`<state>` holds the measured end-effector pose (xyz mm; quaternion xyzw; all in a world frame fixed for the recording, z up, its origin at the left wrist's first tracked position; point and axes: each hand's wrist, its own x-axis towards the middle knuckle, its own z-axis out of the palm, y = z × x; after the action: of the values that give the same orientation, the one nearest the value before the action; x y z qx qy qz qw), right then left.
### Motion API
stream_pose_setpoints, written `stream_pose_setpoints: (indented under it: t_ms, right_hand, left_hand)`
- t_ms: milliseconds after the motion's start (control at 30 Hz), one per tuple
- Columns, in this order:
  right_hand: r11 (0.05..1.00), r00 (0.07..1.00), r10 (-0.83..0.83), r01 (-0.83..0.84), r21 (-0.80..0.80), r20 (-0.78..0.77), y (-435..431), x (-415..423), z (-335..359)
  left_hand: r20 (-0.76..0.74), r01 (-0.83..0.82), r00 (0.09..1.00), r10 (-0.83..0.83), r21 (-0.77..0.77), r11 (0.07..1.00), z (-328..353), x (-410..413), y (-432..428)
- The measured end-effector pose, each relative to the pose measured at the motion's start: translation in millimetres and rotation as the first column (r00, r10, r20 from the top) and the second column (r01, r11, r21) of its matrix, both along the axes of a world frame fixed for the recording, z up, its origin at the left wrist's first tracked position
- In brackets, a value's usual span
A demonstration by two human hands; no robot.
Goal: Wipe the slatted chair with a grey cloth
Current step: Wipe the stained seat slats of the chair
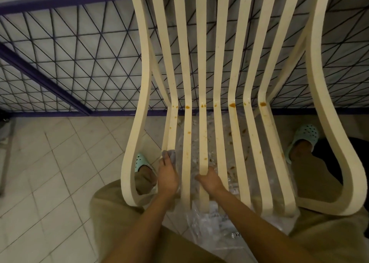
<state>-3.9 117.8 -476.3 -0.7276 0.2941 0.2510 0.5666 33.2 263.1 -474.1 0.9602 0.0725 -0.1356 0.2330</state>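
Half grey cloth point(169, 156) hidden under L hand point(167, 177).

We stand over the slatted chair point(201, 66), its seat slats running away from us toward a mesh fence point(69, 62) behind it. Our left hand point(167, 177) presses the cloth point(168, 154) on the leftmost slat; our right hand point(210, 179) grips a slat just to its right. A plastic sheet point(211, 228) lies on the floor point(50, 172) beneath the seat, with one foot point(140, 162) on each side.

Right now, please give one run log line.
left hand: grey cloth on slat | right hand: holds slat | orange stains: remain
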Motion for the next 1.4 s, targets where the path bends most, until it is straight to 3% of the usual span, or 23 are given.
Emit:
stream_pose_setpoints:
  t_ms: [167, 267, 400, 633, 767, 933, 1300, 1400]
  right_hand:
    - [0.97, 0.968, -0.24, 0.242, 0.013, -0.074, 12, 25, -30]
    - [0.956, 0.953, -0.291, 0.293, 0.004, -0.088, 8, 51, -47]
    - [0.954, 0.954, -0.3, 0.301, 0.008, -0.014, 12, 51, -53]
    - [0.953, 0.952, -0.291, 0.297, -0.058, 0.099, 18, 43, -50]
    - [0.966, 0.965, -0.245, 0.251, -0.053, 0.096, 18, 47, -51]
    - [0.948, 0.949, -0.298, 0.307, -0.081, 0.103, 19, 46, -61]
    - [0.948, 0.95, -0.295, 0.304, -0.09, 0.1, 16, 48, -58]
    - [0.945, 0.948, -0.306, 0.313, -0.097, 0.087, 18, 48, -60]
  left_hand:
    - [-0.046, 0.092, 0.995, -0.086, 0.126, 0.988, -11, 22, -2]
    - [-0.002, 0.178, 0.984, -0.181, 0.183, 0.967, -19, 41, -4]
    - [0.041, 0.18, 0.981, -0.188, 0.141, 0.973, -27, 74, -8]
    - [0.052, 0.185, 0.978, -0.203, 0.232, 0.955, -48, 143, -22]
    - [0.069, 0.151, 0.984, -0.162, 0.145, 0.978, -54, 185, -34]
    - [0.063, 0.138, 0.988, -0.142, 0.063, 0.988, -53, 219, -48]
    - [0.068, 0.279, 0.95, -0.304, 0.247, 0.928, -52, 215, -46]
    - [0.082, 0.399, 0.893, -0.442, 0.309, 0.863, -52, 206, -40]
